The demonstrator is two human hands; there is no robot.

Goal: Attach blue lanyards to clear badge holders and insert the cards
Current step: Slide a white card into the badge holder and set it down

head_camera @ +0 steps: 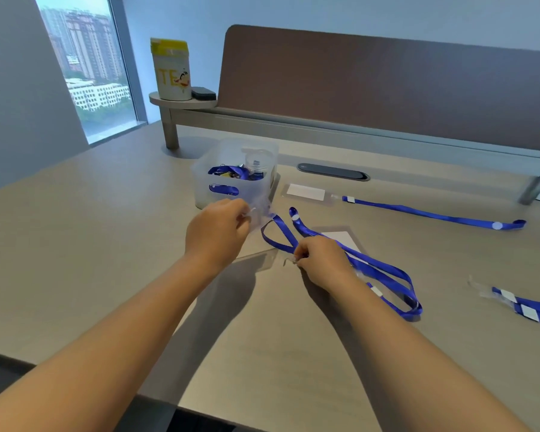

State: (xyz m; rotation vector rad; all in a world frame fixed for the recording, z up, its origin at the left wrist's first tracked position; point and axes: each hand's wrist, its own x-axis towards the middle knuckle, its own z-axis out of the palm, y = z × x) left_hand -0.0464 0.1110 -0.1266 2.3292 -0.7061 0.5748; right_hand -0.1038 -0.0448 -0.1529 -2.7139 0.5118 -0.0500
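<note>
The left hand (220,232) is pinching a clear badge holder (259,213) just in front of a translucent bin (231,169) that is holding more blue lanyards. The right hand (320,260) is gripping a small clear clip (289,260) at the end of a blue lanyard (371,269), which is looping across the counter (106,244) over a white card (340,238). A finished badge (306,192) with its lanyard is lying beyond them.

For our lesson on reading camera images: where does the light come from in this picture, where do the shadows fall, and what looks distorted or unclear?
Head view: daylight enters from the window at upper left; the forearms cast shadows to the right on the desk; the wide lens bends the divider panel; the clear holder pinched by the left hand is nearly invisible; the right hand pinches a small clear clip.
</note>
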